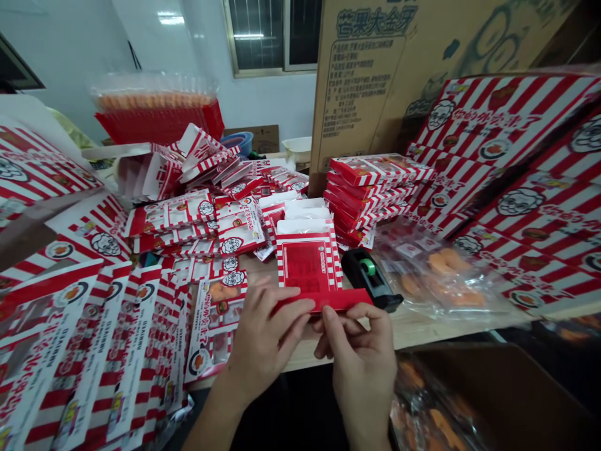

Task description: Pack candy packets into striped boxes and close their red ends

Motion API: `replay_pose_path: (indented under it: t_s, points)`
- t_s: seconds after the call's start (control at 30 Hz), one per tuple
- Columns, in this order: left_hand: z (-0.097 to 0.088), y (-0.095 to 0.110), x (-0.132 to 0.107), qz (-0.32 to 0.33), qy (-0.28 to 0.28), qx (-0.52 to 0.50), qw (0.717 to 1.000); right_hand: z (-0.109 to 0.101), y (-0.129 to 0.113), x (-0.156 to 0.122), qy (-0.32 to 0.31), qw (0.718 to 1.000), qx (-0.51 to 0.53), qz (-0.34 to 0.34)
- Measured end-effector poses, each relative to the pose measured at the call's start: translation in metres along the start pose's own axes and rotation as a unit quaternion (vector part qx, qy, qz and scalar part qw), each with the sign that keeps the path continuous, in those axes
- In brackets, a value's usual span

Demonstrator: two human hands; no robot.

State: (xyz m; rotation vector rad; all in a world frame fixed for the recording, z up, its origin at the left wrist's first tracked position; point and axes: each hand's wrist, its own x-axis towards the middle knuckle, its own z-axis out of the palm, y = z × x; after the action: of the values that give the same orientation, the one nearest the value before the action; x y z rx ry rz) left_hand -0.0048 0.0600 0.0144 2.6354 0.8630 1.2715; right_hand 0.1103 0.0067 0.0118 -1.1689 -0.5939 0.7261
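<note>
1. While the left hand (pixel 267 332) and the right hand (pixel 361 369) work at lower centre, both close on a red strip (pixel 323 300), the fingers of each curled in a pinch at either end, so the strip lies level and flat.
2. The strip runs along the foot of a striped box (pixel 307 263) standing just above it; whether they are joined, I cannot tell.
3. Behind that box, pale inner flaps rise in a short row, apparently more boxes leaning together.
4. A tape dispenser (pixel 370 279), one only, with a green core, lies just beside the strip's right end, within easy reach of the right hand.
5. One clear bag (pixel 436 275) of orange snacks sits right of the dispenser on the table (pixel 408 329).
6. One stack (pixel 370 200) of roughly seven closed boxes stands at centre right, squared up so it stays compact.
7. At lower left, at least four long striped sleeves (pixel 89 338) overlap in a fan, their printed faces showing.
8. At upper left, one bagged stack of red trays (pixel 157 122) sits beyond the loose boxes.
</note>
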Motion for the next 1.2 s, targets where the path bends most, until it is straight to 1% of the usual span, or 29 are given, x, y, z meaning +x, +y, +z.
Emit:
replay_pose_path:
  t_s: [0.07, 0.13, 0.2, 0.27, 0.33, 0.4, 0.47, 0.5, 0.53, 0.57, 0.63, 0.67, 0.7, 0.73, 0.77, 0.83, 0.87, 0.9, 0.97, 1.0, 1.03, 1.07, 1.1, 1.13, 1.2]
  points:
    - [-0.009, 0.002, 0.006, 0.022, -0.070, 0.032, 0.997, -0.001, -0.001, 0.000, -0.007, 1.000, -0.002, 0.000]
    - [-0.013, 0.004, 0.010, 0.020, -0.112, 0.044, 0.992, -0.004, 0.002, 0.000, 0.000, 1.000, -0.016, -0.006]
    - [-0.012, 0.006, 0.014, 0.005, -0.126, 0.045, 0.991, -0.008, 0.010, 0.001, 0.007, 0.999, -0.045, -0.017]
    - [-0.008, 0.008, 0.017, -0.004, -0.130, 0.047, 0.990, -0.016, 0.022, 0.000, 0.004, 0.996, -0.081, -0.033]
    - [-0.005, 0.012, 0.019, -0.001, -0.125, 0.067, 0.990, -0.028, 0.033, 0.000, -0.009, 0.993, -0.109, -0.042]
    - [-0.009, 0.017, 0.016, 0.008, -0.119, 0.094, 0.988, -0.043, 0.039, 0.002, 0.004, 0.992, -0.118, -0.048]
    - [-0.025, 0.023, 0.006, 0.012, -0.107, 0.116, 0.987, -0.057, 0.042, 0.011, 0.053, 0.990, -0.117, -0.053]
    - [-0.038, 0.027, -0.002, 0.012, -0.098, 0.125, 0.987, -0.062, 0.043, 0.018, 0.074, 0.988, -0.126, -0.056]
    - [-0.052, 0.030, -0.012, 0.014, -0.080, 0.138, 0.987, -0.065, 0.044, 0.026, 0.082, 0.984, -0.144, -0.059]
    - [-0.067, 0.032, -0.023, 0.014, -0.062, 0.158, 0.985, -0.066, 0.047, 0.036, 0.073, 0.981, -0.167, -0.061]
    - [-0.092, 0.033, -0.042, 0.003, -0.016, 0.186, 0.982, -0.062, 0.057, 0.056, 0.029, 0.976, -0.206, -0.063]
    - [-0.099, 0.031, -0.050, -0.020, 0.002, 0.200, 0.980, -0.057, 0.064, 0.065, 0.006, 0.973, -0.221, -0.066]
    - [-0.103, 0.028, -0.055, -0.038, 0.016, 0.218, 0.975, -0.052, 0.072, 0.074, -0.009, 0.969, -0.237, -0.073]
    - [-0.101, 0.023, -0.059, -0.052, 0.023, 0.241, 0.969, -0.046, 0.080, 0.081, -0.020, 0.963, -0.257, -0.083]
    - [-0.096, 0.016, -0.063, -0.061, 0.028, 0.269, 0.961, -0.040, 0.088, 0.086, -0.029, 0.953, -0.286, -0.095]
    - [-0.076, -0.002, -0.075, -0.058, 0.014, 0.325, 0.944, -0.031, 0.099, 0.094, -0.041, 0.931, -0.345, -0.112]
    - [-0.065, -0.013, -0.083, -0.056, -0.003, 0.345, 0.937, -0.029, 0.103, 0.097, -0.043, 0.927, -0.356, -0.109]
    - [-0.054, -0.023, -0.094, -0.051, -0.042, 0.357, 0.932, -0.028, 0.105, 0.100, -0.042, 0.930, -0.351, -0.098]
    - [-0.035, -0.038, -0.117, -0.061, -0.107, 0.377, 0.918, -0.030, 0.107, 0.105, -0.042, 0.945, -0.317, -0.068]
    - [-0.028, -0.042, -0.127, -0.066, -0.132, 0.379, 0.914, -0.033, 0.107, 0.107, -0.045, 0.952, -0.298, -0.054]
    - [-0.022, -0.044, -0.134, -0.074, -0.143, 0.375, 0.913, -0.036, 0.106, 0.109, -0.053, 0.957, -0.282, -0.043]
    - [-0.018, -0.043, -0.137, -0.086, -0.143, 0.365, 0.916, -0.040, 0.105, 0.110, -0.066, 0.960, -0.269, -0.035]
    - [-0.014, -0.041, -0.134, -0.106, -0.132, 0.343, 0.924, -0.044, 0.103, 0.111, -0.083, 0.962, -0.257, -0.027]
    - [-0.010, -0.038, -0.126, -0.135, -0.112, 0.307, 0.935, -0.048, 0.102, 0.110, -0.102, 0.965, -0.241, -0.019]
    - [0.000, -0.032, -0.099, -0.210, -0.062, 0.195, 0.956, -0.055, 0.097, 0.105, -0.133, 0.968, -0.210, -0.010]
